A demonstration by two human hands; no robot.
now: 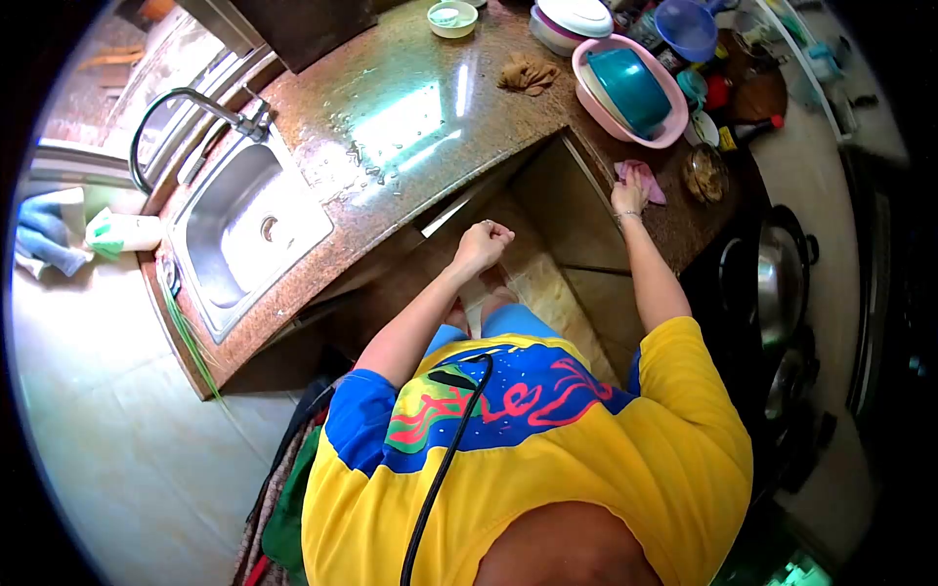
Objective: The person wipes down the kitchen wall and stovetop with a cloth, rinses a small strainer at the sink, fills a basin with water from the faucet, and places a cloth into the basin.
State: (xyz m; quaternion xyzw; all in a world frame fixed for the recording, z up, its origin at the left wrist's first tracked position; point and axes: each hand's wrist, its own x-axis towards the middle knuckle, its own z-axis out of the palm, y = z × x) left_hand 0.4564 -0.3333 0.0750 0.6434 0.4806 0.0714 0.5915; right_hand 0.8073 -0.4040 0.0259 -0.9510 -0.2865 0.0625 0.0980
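Observation:
My right hand is on the right counter, its fingers pressed onto a pink cloth that spreads out past them. A bracelet circles that wrist. Just right of the cloth is a glass bowl with brownish contents, and above it a pink basin holds a teal container. My left hand hovers in front of the counter edge, loosely curled into a fist, with nothing seen in it.
Water drops wet the stone counter near the steel sink and its faucet. A crumpled brown cloth and a small bowl lie farther back. Pots stand on the right. Green stalks hang off the counter's left end.

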